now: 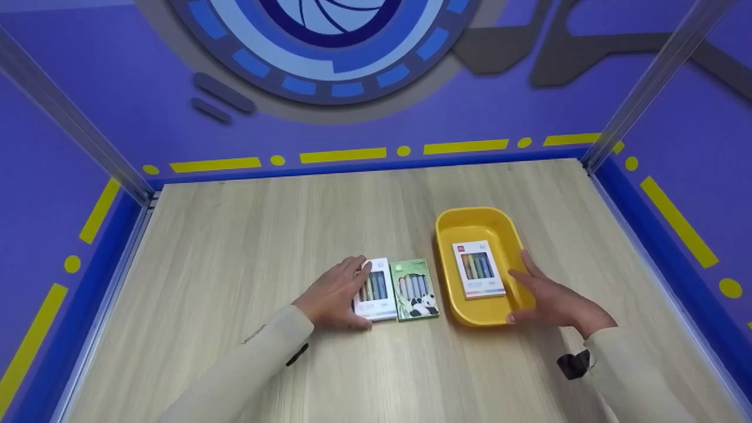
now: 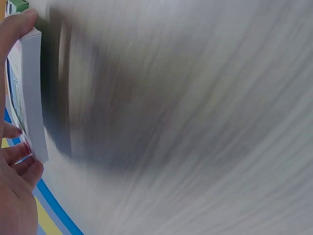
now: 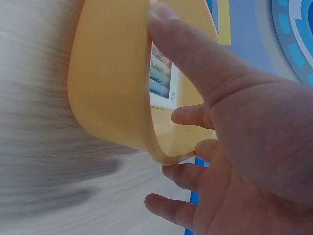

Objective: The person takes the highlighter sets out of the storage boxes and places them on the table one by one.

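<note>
My left hand holds a white crayon box by its two ends, thumb at the near end and fingertips at the far end. The white side of this box shows in the left wrist view. Close on its right lies a green crayon box with a panda print. My right hand is at the right side of a yellow plastic bin, its fingers loosely spread. In the right wrist view the thumb lies at the bin's rim. Inside the bin, another white crayon box lies face up.
All of this sits on a light wood-grain table. Blue printed panels with yellow marks wall it in at the back and both sides, and metal posts stand at the back corners.
</note>
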The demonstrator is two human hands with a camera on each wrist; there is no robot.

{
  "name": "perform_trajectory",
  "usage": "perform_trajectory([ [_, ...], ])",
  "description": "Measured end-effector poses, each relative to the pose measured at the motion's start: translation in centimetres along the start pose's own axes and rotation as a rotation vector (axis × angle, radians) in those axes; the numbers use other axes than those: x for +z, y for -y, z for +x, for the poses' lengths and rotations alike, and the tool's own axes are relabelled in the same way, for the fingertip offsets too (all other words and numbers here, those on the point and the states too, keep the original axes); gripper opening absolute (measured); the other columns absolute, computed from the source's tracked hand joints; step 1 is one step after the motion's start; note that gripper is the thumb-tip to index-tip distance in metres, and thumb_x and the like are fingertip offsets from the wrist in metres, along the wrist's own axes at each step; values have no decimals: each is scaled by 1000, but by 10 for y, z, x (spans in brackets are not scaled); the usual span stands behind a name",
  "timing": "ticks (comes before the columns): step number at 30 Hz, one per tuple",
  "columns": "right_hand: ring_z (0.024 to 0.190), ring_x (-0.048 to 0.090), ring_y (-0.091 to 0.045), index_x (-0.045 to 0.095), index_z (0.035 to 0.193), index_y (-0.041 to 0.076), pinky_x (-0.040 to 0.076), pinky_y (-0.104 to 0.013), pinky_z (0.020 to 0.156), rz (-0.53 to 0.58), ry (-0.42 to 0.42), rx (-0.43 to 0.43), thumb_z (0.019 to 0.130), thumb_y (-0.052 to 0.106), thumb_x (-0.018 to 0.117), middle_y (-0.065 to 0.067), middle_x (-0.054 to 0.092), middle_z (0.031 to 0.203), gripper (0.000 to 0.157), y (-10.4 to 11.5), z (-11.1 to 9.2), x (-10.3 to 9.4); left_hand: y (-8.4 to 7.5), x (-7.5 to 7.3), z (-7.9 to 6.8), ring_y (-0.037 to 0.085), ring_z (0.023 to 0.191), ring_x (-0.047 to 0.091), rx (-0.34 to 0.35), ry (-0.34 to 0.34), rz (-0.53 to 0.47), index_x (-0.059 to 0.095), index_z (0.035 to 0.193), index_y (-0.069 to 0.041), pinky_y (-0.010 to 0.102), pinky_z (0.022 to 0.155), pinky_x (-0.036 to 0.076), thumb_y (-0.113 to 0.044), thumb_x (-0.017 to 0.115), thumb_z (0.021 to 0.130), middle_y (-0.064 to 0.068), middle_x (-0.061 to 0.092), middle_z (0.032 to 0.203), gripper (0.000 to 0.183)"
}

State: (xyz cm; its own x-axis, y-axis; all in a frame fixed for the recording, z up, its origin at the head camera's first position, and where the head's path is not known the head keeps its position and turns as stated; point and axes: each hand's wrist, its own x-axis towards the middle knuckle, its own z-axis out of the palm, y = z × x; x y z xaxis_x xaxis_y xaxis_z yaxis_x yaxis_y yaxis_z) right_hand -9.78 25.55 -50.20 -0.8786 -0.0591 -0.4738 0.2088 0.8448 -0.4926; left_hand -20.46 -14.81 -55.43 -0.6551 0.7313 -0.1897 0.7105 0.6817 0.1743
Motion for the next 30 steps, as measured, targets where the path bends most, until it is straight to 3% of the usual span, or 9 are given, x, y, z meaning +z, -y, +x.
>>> perform_trajectory([
  [5,147,3,-45,21,155,13,18,-61,114,-4,0,0,73,51,78,-10,-24,161,106,0,0,0,2,2,-1,26,149,20,5,-1,-1,20,154,-7,40,122,23,-75,64,71,13,21,161,116],
  [12,145,8,-50,26,151,0,20,-61,114,13,2,-61,75,44,79,-21,-18,160,102,1,-1,-1,3,3,-1,26,147,25,13,-10,-6,22,154,-6,41,120,26,-72,66,71,14,25,159,115],
  [21,146,6,-48,24,153,6,19,-62,113,11,12,-15,75,47,78,-17,-22,160,103,1,0,0,2,8,-3,26,147,25,3,-9,-18,22,154,-7,41,120,27,-71,67,71,13,24,159,114],
  [30,146,5,-49,23,153,4,17,-62,114,27,15,-19,76,44,79,-16,-22,160,103,1,1,-1,3,10,-4,25,147,25,-8,-3,-8,23,154,-8,40,120,27,-70,67,72,12,24,159,111],
])
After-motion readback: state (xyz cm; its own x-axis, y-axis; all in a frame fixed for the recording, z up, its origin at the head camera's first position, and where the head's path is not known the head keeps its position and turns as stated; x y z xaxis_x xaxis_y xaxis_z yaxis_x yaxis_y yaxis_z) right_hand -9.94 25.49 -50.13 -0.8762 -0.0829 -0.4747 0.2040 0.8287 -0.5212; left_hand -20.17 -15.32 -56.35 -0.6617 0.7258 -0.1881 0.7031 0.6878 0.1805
